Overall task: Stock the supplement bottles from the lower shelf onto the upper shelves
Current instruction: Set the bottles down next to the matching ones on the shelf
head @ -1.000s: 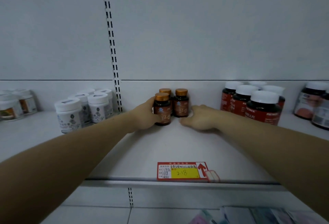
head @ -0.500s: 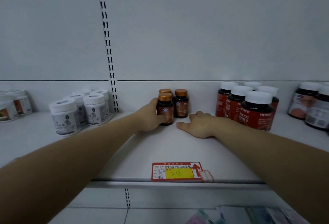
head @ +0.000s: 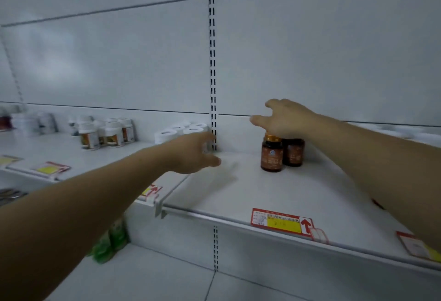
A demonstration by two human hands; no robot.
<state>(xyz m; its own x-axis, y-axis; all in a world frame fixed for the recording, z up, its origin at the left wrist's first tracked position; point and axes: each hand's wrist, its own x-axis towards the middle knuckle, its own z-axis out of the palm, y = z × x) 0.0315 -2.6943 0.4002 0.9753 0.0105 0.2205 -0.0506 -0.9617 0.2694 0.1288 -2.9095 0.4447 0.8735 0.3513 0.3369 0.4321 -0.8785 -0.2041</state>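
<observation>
Amber bottles (head: 272,155) glossy, gold caps metallic; shelf (head: 238,188) matt white painted metal; price tag (head: 281,223) paper

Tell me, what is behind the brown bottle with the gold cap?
A second brown bottle stands just behind it to the right, its cap covered by the right hand. Behind both is the white back wall. Any further bottle there is hidden.

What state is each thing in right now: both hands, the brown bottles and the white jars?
Brown bottles: upright, capped, close together on the shelf.
Left hand: open, holding nothing, above the shelf.
Right hand: open, fingers spread, over the bottles' caps.
White jars: upright, lids on.
</observation>
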